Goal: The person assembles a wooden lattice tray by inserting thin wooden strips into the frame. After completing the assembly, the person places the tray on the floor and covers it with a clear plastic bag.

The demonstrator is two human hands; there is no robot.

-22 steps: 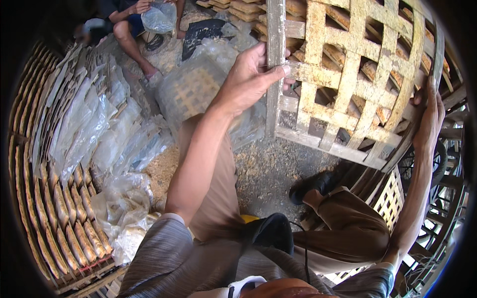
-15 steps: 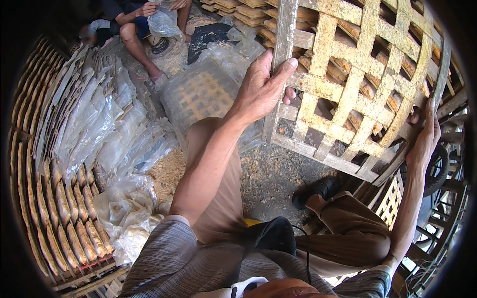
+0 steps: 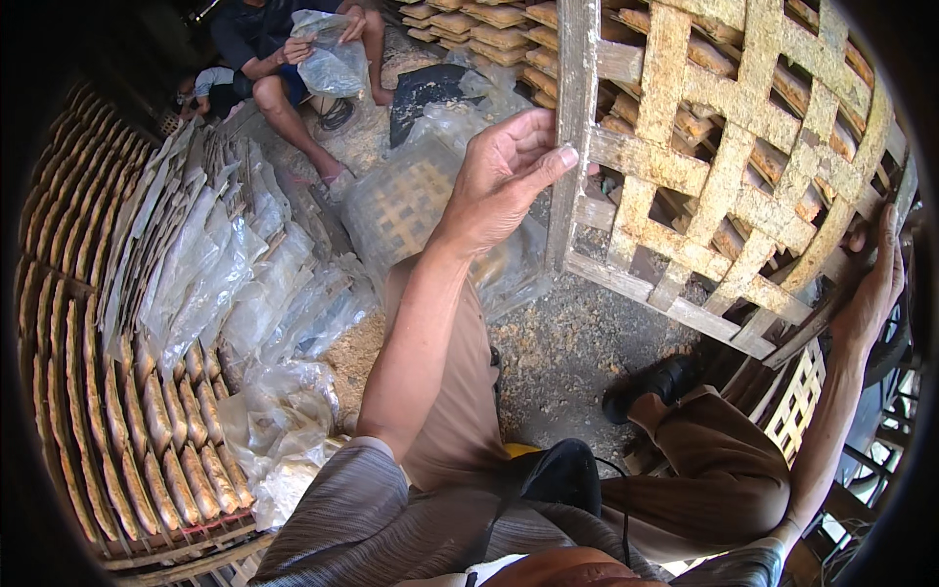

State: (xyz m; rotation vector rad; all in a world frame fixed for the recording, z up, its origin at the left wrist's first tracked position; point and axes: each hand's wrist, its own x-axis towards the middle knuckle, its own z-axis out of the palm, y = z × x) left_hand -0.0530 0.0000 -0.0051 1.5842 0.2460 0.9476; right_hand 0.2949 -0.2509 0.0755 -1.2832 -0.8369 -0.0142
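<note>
A woven bamboo tray [image 3: 719, 186] with a grey wooden frame is held up in front of me on the right, tilted. My left hand [image 3: 509, 181] is closed at the tray's left frame bar, its thumb on the near face; part of the fingers is hidden behind the bar. My right hand [image 3: 871, 293] grips the tray's right edge, its fingers partly behind the slats. Through the tray's gaps show stacked trays of flat, light brown pieces. A similar woven tray under clear plastic sheeting [image 3: 401, 201] lies on the floor beyond my left knee.
Leaning trays in rows [image 3: 147, 440] line the left side, with a pile of clear plastic sheets [image 3: 210, 264] against them. Crumpled plastic [image 3: 284, 421] lies near my left elbow. A co-worker sits at the back, holding a plastic bag [image 3: 328, 59]. Stacked trays [image 3: 479, 34] stand behind.
The whole view has shifted, so most things sit farther right and lower. My left hand's fingers have loosened around the bar. The co-worker's plastic bag looks more spread out.
</note>
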